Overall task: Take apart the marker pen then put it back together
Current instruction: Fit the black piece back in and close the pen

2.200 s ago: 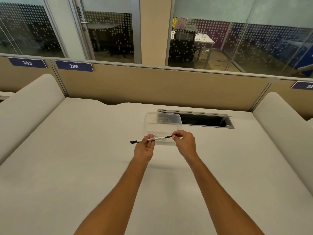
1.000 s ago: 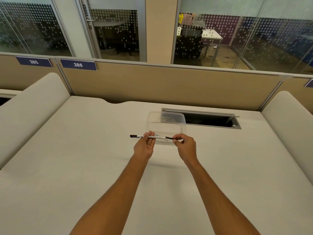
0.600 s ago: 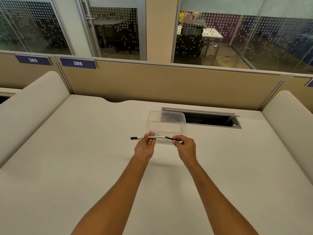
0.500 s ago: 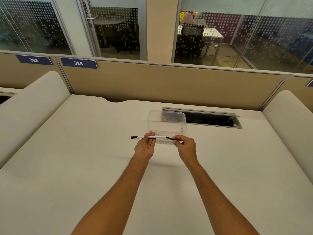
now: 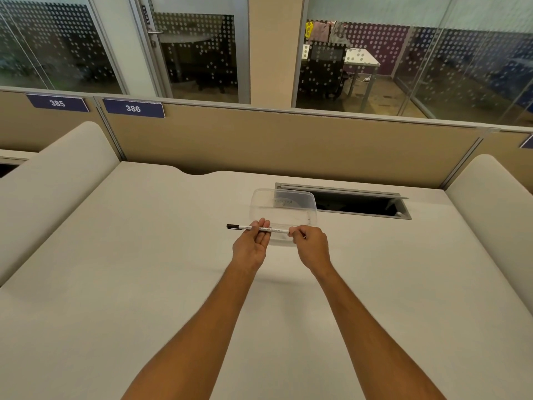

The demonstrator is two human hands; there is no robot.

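Observation:
A thin white marker pen [image 5: 277, 229] with a black left end is held level above the desk, in front of the clear container. My left hand [image 5: 251, 246] pinches the barrel near its middle, palm up. My right hand [image 5: 312, 247] closes on the pen's right end, which its fingers hide. The black part that showed at the right end in earlier frames is out of sight inside those fingers. Both hands hover just off the table.
A clear plastic container [image 5: 284, 207] stands right behind the pen. Behind it is an open cable hatch [image 5: 357, 203] in the white desk [image 5: 144, 284]. Padded side dividers [image 5: 52, 183] flank the desk, and a tan partition [image 5: 288, 148] closes the back.
The pen has levelled from a slight tilt. My right hand has slid left along the pen, so its fingers now cover the black right end.

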